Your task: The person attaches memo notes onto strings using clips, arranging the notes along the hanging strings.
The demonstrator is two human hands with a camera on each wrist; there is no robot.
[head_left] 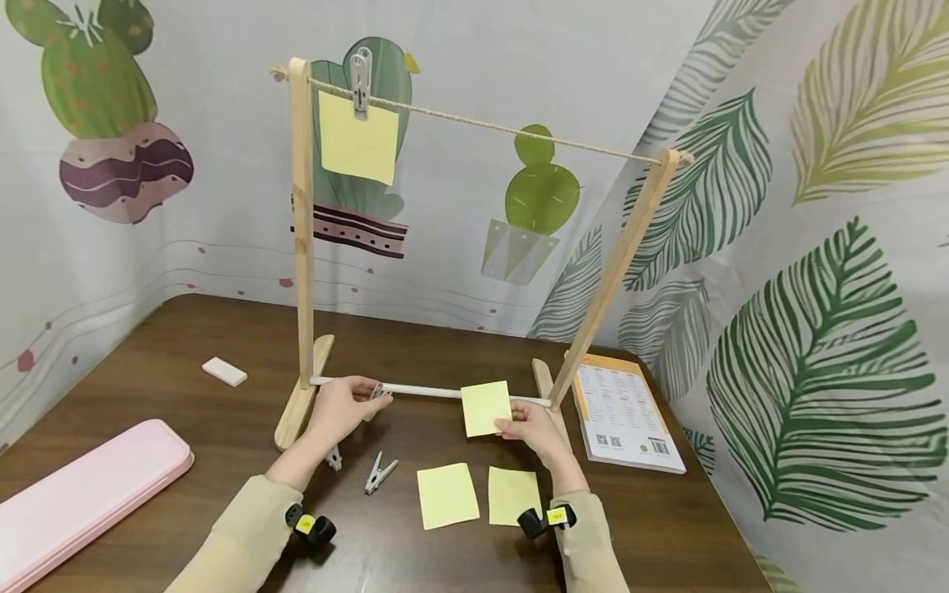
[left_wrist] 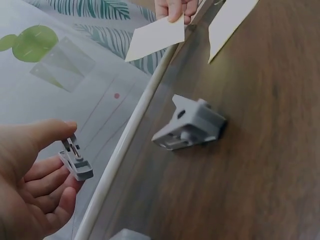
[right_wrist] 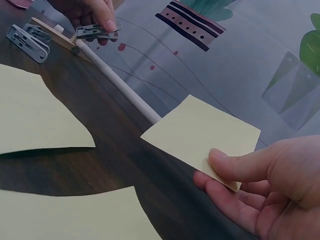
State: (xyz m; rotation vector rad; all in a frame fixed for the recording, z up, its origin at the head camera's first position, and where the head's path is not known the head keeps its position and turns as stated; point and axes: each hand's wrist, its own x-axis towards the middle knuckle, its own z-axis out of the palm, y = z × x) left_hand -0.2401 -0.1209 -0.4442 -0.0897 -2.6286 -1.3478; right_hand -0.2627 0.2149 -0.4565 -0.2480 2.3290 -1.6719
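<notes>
My left hand [head_left: 344, 409] [left_wrist: 35, 175] pinches a grey clip [left_wrist: 76, 159] [right_wrist: 97, 33] between thumb and fingers, near the rack's white bottom bar [head_left: 426, 390]. In my right hand [head_left: 535, 428] [right_wrist: 270, 185], a yellow square note [head_left: 486, 408] [right_wrist: 205, 137] is pinched at its edge, just in front of that bar. Two more yellow notes [head_left: 448, 495] [head_left: 513, 496] lie on the table below. A grey clip [head_left: 381, 473] rests between the forearms, and another [head_left: 334, 457] is partly hidden by the left wrist. From the rope [head_left: 482, 123] hangs one yellow note [head_left: 358, 138], held by a clip [head_left: 361, 82].
Wooden posts [head_left: 302, 231] [head_left: 615, 276] stand on wooden feet at both sides. A white eraser [head_left: 225, 371] and a pink case [head_left: 92, 498] lie to the left. A book [head_left: 626, 416] is beside the right post. Patterned cloth [head_left: 460, 313] hangs behind the table.
</notes>
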